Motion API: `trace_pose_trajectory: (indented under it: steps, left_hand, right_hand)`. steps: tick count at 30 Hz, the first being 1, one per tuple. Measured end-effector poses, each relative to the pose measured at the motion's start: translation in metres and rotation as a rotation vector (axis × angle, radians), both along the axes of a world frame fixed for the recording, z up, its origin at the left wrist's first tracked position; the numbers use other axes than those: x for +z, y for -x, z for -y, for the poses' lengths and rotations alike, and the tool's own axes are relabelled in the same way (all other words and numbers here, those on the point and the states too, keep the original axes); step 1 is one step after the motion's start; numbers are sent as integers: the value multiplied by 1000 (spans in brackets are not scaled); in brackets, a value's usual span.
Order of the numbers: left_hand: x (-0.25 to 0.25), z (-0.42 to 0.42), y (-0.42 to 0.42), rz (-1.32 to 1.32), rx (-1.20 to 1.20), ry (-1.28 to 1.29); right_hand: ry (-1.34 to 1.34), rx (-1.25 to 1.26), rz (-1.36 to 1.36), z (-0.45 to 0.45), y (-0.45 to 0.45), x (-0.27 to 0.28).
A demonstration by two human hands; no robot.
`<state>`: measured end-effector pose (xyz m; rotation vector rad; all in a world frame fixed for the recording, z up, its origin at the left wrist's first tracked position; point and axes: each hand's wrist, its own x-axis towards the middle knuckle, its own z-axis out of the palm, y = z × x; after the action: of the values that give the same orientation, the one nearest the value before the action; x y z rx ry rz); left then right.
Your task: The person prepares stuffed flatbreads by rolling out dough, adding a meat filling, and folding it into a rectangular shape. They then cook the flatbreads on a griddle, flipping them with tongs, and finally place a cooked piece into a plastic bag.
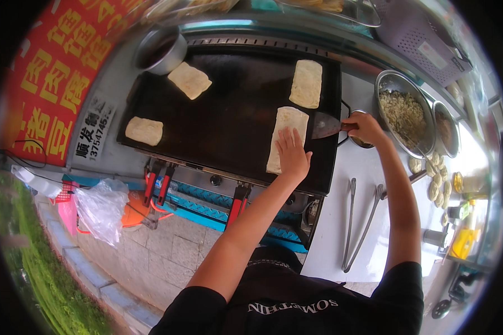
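Observation:
My left hand (291,153) lies palm down on a long flatbread (295,118) on the black griddle (226,113), its fingers spread and gripping nothing. In my right hand (365,129) is the handle of a triangular metal scraper (327,126). Its blade reaches over the griddle's right side, close beside that bread. Another oblong flatbread (306,83) sits just beyond. Two smaller pieces, an upper flatbread (190,80) and a lower flatbread (144,131), lie towards the griddle's left side.
A deep metal pot (167,54) stands at the griddle's back left corner. Right of the griddle are metal tongs (350,234), a bowl of chopped filling (402,111) and several dough pieces (437,184). Red-handled levers (236,205) jut from the front edge. A plastic bag (102,209) hangs left.

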<state>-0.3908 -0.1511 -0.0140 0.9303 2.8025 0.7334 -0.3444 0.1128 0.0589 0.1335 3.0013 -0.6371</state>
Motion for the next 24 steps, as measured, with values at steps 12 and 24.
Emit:
trace_pose_trajectory:
  steps: [12, 24]
  left_hand:
    - [10, -4, 4, -60, -14, 91]
    - [-17, -10, 25, -190, -181, 190]
  right_hand:
    - [-88, -102, 94, 66, -19, 48]
    - [139, -505, -104, 65, -158, 78]
